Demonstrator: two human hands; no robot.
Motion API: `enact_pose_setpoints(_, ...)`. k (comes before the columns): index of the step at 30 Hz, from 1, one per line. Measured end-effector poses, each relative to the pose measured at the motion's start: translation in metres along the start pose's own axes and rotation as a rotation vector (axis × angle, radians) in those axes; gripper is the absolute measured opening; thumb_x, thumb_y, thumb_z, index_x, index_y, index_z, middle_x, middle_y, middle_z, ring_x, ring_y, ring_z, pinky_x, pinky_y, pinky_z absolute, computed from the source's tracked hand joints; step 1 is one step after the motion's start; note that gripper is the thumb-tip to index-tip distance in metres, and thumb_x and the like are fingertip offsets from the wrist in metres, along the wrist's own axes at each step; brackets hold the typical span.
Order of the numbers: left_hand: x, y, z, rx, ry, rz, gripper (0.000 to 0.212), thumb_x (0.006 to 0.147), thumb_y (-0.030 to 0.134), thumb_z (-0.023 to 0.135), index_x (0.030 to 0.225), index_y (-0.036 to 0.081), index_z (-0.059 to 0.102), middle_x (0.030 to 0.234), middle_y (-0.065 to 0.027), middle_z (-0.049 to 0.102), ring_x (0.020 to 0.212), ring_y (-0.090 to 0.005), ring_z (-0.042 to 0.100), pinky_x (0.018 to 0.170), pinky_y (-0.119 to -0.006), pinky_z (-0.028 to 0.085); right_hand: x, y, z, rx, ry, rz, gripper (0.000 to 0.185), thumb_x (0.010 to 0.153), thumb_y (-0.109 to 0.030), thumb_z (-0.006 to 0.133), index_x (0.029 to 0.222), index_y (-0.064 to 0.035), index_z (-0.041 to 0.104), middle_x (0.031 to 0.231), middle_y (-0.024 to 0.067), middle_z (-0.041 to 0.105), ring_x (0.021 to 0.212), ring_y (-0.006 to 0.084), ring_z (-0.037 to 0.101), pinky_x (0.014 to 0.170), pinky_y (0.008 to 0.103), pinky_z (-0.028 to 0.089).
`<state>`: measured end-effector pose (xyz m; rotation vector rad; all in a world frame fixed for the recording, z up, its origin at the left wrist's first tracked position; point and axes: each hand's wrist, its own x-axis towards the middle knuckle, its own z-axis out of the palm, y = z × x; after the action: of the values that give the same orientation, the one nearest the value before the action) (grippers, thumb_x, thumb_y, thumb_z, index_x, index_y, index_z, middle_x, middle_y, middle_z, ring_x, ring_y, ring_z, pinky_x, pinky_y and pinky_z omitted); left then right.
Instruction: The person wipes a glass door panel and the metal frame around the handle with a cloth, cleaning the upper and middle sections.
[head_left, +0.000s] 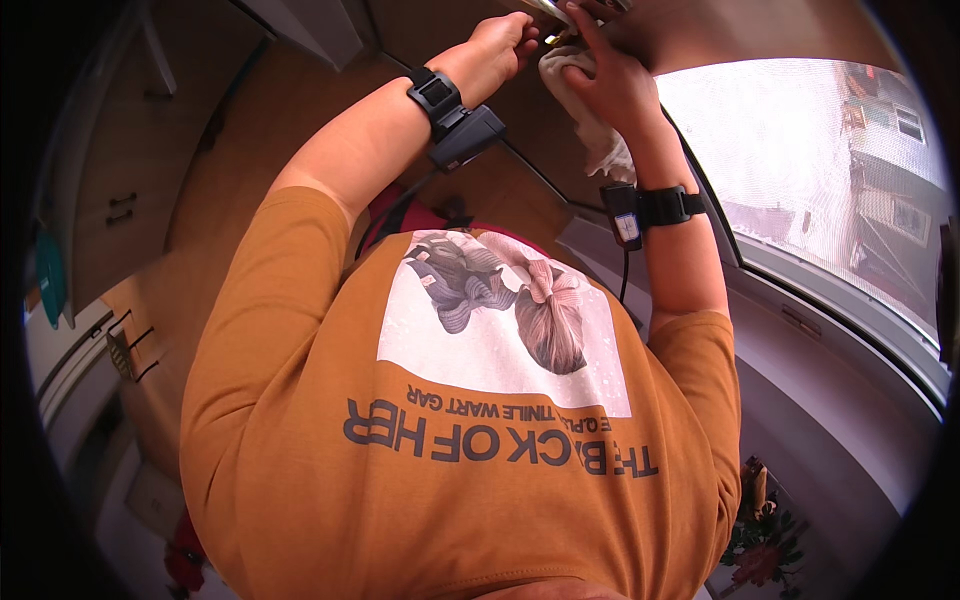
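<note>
My left hand (504, 46) is raised at the top of the view with its fingers curled. It is close to a whitish object (551, 9) cut off by the top edge; whether it grips anything there is hidden. My right hand (621, 88) holds a crumpled white cloth (581, 124), which hangs down beside the wrist. The index finger of that hand reaches up against the whitish object. Between the two hands a small shiny yellow piece (555, 39) shows.
To the right is a window (780, 150) with a mesh screen, above a pale sill (810, 360). Wooden drawers (124, 210) stand at left over a wooden floor (217, 195). Straps with black devices (469, 139) sit on both wrists, trailing cables. A plant (761, 544) shows at lower right.
</note>
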<state>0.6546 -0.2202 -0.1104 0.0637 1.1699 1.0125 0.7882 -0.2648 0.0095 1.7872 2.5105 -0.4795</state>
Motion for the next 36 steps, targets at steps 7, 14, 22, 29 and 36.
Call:
enact_pose_setpoints(7,0.009,-0.003,-0.002,-0.071,-0.116,-0.003,0.014,0.088,0.026,0.054,0.082,0.017,0.061,0.074,0.0044,0.062,0.067,-0.0112,0.057,0.069,-0.032,0.044,0.02,0.037,0.043,0.111,0.316,-0.261,0.063,0.073,-0.029,0.061,0.131,-0.0192,0.039,0.086,0.0173,0.065,0.075,0.0355,0.064,0.067,0.044,0.051)
enact_pose_setpoints(14,0.011,0.005,-0.007,0.002,-0.128,-0.065,0.013,0.087,0.025,0.054,0.081,0.017,0.062,0.074,0.0054,0.062,0.066,-0.0105,0.057,0.068,-0.032,0.043,0.032,0.04,0.032,0.101,0.191,-0.273,0.06,0.072,-0.027,0.061,0.127,-0.0147,0.04,0.085,0.0194,0.065,0.077,0.0356,0.064,0.069,0.0428,0.051)
enact_pose_setpoints(22,0.013,-0.009,0.004,0.023,-0.115,-0.105,0.009,0.086,0.025,0.057,0.082,0.018,0.061,0.074,0.0059,0.063,0.064,-0.0101,0.058,0.063,-0.03,0.044,0.025,0.041,0.038,0.001,0.16,-0.166,0.06,0.073,-0.027,0.062,0.125,-0.0146,0.035,0.088,0.0187,0.064,0.081,0.0373,0.063,0.071,0.0444,0.051)
enact_pose_setpoints(29,0.012,-0.004,0.008,-0.019,-0.125,-0.179,0.011,0.086,0.024,0.056,0.08,0.017,0.061,0.073,0.0053,0.062,0.064,-0.0104,0.058,0.063,-0.029,0.046,0.024,0.044,0.043,0.035,0.18,-0.149,0.06,0.073,-0.028,0.063,0.124,-0.014,0.034,0.092,0.0192,0.063,0.081,0.0389,0.062,0.071,0.0437,0.051)
enact_pose_setpoints(36,0.02,0.001,0.003,-0.006,-0.103,-0.089,0.014,0.085,0.027,0.058,0.076,0.019,0.062,0.067,0.0081,0.06,0.056,-0.0074,0.055,0.058,-0.027,0.043,0.028,0.038,0.039,0.04,0.172,-0.235,0.061,0.072,-0.028,0.063,0.124,-0.0119,0.034,0.091,0.0198,0.063,0.078,0.0381,0.062,0.069,0.0437,0.05)
